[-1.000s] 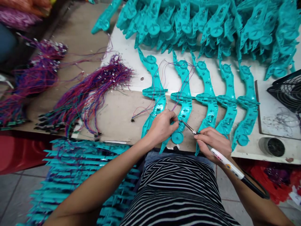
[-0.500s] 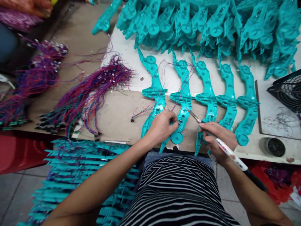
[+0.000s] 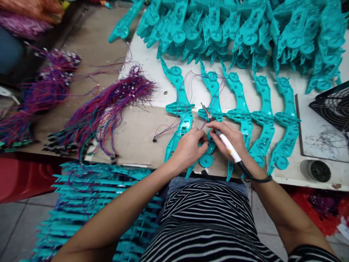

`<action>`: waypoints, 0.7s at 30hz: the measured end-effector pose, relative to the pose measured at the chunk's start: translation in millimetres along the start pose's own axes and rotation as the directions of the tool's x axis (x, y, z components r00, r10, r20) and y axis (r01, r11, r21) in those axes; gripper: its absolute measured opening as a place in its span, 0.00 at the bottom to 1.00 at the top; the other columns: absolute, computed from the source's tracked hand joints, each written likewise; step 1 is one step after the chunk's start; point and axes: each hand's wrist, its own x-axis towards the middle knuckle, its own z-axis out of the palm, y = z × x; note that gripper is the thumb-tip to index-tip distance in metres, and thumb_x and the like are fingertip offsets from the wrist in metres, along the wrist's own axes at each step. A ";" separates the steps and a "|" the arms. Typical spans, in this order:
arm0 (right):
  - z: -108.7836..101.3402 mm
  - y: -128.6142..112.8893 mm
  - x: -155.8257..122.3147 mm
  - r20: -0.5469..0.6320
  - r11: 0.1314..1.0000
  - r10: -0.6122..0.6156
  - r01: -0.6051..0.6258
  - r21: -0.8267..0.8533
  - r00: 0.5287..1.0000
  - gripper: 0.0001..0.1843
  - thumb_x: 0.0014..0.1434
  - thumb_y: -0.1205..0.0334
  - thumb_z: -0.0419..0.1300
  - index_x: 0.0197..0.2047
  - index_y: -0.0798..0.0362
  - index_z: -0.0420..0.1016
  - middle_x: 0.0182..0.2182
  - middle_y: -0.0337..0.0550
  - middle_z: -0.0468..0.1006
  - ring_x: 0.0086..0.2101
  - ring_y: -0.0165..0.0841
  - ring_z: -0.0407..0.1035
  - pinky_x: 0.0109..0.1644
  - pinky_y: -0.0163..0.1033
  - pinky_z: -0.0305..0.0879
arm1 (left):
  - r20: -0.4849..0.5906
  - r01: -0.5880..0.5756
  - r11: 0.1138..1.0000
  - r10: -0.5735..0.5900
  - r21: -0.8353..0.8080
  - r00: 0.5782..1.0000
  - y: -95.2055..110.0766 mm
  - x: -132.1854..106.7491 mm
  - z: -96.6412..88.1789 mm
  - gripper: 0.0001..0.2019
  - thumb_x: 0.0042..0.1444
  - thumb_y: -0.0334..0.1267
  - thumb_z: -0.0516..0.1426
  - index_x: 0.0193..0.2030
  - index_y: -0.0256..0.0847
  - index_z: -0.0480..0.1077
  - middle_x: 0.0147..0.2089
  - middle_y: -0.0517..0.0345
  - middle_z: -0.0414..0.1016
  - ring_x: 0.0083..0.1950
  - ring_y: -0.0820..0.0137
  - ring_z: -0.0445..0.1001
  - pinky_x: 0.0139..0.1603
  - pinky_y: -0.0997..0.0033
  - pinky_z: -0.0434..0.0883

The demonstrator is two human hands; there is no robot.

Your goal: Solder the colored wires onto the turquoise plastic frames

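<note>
A white-handled soldering iron (image 3: 227, 145) is gripped in the right hand (image 3: 231, 140), tip raised. The curved teal plastic shell (image 3: 211, 120) at frame centre, near the table's front edge (image 3: 141, 162), is pinched by the left hand (image 3: 188, 147). Bare tabletop is seen left.

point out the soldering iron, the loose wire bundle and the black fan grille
soldering iron (image 3: 228, 146), head view, on its white handle in the right hand
wire bundle (image 3: 109, 105), head view, on the middle of the strands
fan grille (image 3: 334, 107), head view, on its wire mesh
</note>
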 end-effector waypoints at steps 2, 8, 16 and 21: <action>0.4 1.1 -1.6 -0.021 1.000 0.010 -0.010 0.000 1.000 0.14 0.63 0.70 0.57 0.50 0.48 0.74 0.42 0.40 0.82 0.42 0.33 0.76 0.47 0.40 0.73 | -0.032 0.012 0.993 -0.015 -0.115 0.999 -0.6 0.3 1.1 0.06 0.53 0.28 0.58 0.38 0.37 0.72 0.30 0.62 0.69 0.31 0.73 0.66 0.33 0.72 0.64; -4.9 3.5 -8.1 -0.085 1.000 0.027 -0.027 0.001 0.996 0.12 0.63 0.67 0.59 0.49 0.49 0.75 0.39 0.42 0.82 0.40 0.33 0.76 0.46 0.40 0.73 | 0.007 0.105 0.929 -0.110 -0.355 0.994 2.2 9.7 1.8 0.03 0.56 0.31 0.58 0.32 0.37 0.72 0.28 0.61 0.73 0.29 0.75 0.67 0.31 0.74 0.65; -33.1 -17.5 -43.4 -0.263 0.994 0.110 -0.113 0.001 0.959 0.09 0.63 0.65 0.60 0.46 0.49 0.79 0.34 0.44 0.81 0.36 0.35 0.75 0.41 0.42 0.72 | -0.023 0.141 0.958 -0.152 -0.248 0.988 3.4 21.8 10.3 0.04 0.52 0.28 0.59 0.28 0.37 0.73 0.26 0.62 0.74 0.28 0.75 0.67 0.31 0.74 0.64; -32.2 -19.8 -57.5 -0.302 0.993 0.121 -0.118 0.030 0.946 0.10 0.60 0.72 0.59 0.39 0.50 0.81 0.27 0.40 0.80 0.31 0.33 0.74 0.36 0.40 0.73 | -0.031 0.120 0.962 -0.131 -0.246 0.991 2.6 23.4 12.1 0.04 0.52 0.28 0.59 0.28 0.37 0.73 0.25 0.63 0.73 0.28 0.76 0.67 0.31 0.74 0.64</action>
